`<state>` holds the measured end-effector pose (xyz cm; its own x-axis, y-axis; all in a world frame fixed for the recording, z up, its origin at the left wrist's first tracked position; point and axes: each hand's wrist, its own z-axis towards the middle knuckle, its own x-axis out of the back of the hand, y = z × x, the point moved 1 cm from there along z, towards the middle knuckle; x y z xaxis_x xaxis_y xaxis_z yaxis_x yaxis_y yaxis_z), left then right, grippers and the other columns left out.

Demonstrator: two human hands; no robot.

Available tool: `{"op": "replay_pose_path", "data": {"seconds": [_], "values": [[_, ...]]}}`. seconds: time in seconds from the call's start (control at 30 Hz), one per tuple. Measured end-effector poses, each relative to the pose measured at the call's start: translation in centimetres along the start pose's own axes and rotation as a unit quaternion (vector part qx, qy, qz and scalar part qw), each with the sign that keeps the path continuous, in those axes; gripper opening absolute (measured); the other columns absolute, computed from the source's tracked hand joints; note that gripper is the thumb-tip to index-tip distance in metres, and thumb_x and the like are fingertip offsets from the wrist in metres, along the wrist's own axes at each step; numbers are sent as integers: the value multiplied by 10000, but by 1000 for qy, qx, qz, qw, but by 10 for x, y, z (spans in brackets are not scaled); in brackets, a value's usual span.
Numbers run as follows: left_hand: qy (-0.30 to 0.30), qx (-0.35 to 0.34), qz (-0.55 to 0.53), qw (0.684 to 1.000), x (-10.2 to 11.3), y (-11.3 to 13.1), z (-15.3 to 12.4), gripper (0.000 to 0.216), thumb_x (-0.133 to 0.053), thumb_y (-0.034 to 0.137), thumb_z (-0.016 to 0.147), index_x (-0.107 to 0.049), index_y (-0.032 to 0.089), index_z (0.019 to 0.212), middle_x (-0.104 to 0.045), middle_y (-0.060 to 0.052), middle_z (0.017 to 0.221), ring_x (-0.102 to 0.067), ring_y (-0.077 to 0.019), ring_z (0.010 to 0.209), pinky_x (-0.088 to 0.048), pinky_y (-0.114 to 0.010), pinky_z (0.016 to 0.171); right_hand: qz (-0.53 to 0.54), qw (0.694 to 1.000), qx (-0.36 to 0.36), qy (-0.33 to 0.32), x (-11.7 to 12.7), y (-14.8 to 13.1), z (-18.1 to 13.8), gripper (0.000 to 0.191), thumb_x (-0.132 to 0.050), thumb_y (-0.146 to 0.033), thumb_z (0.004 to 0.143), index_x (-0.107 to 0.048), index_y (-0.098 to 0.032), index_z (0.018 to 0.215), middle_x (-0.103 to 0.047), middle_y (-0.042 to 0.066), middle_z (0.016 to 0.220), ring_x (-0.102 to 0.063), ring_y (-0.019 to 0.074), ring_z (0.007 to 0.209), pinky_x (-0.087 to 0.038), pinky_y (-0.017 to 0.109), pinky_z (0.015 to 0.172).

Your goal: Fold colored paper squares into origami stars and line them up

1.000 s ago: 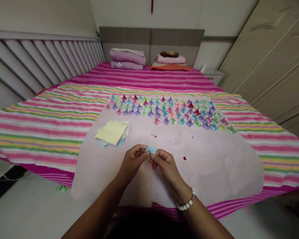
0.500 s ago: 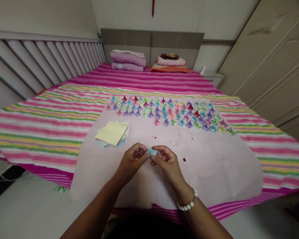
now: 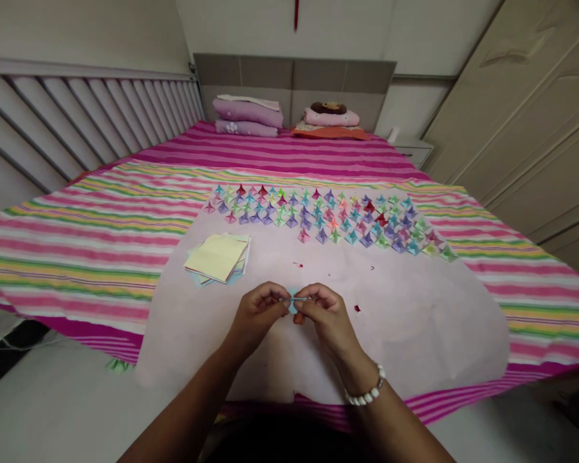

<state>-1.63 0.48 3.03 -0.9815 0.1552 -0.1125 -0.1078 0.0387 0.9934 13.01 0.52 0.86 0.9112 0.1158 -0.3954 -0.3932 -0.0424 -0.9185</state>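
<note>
My left hand (image 3: 259, 314) and my right hand (image 3: 325, 314) meet just above the pale pink sheet (image 3: 415, 321), both pinching a small light blue folded paper piece (image 3: 293, 301) between their fingertips. The paper is seen nearly edge-on and is mostly hidden by my fingers. A white bead bracelet (image 3: 367, 391) circles my right wrist. To the left of my hands lies a stack of square papers (image 3: 217, 258) with a yellow sheet on top. Beyond my hands, several small folded paper shapes (image 3: 328, 218) in many colours stand in rows.
The pink sheet lies on a bed with a striped pink, green and yellow cover (image 3: 77, 238). Pillows (image 3: 248, 116) sit by the headboard. A slatted rail (image 3: 77, 122) runs along the left, wardrobe doors (image 3: 535, 128) on the right. Tiny red scraps (image 3: 357, 309) dot the sheet.
My hands have drawn closer together and turned the blue paper from lying flat to nearly edge-on; more of it is now covered by my fingers.
</note>
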Motion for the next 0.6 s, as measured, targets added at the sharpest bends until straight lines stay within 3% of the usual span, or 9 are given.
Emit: {"op": "replay_pose_path", "data": {"seconds": [0.27,0.6], "values": [[-5,28,-4,1000,3,-3,0,84,-644,261,740,-645,177,738,-602,18,614,-538,-98,598,-372,-191,503,33,999,6,-8,0,3,0,62,-701,-147,674,-661,-186,699,-661,-25,531,-608,122,478,-472,244,531],[33,29,0,999,0,3,2,208,-757,265,637,-579,160,660,-586,36,599,-500,-74,543,-378,-182,482,-12,999,31,-42,2,3,-1,96,-677,-237,757,-676,-184,837,-682,1,618,-639,143,579,-492,274,607]]}}
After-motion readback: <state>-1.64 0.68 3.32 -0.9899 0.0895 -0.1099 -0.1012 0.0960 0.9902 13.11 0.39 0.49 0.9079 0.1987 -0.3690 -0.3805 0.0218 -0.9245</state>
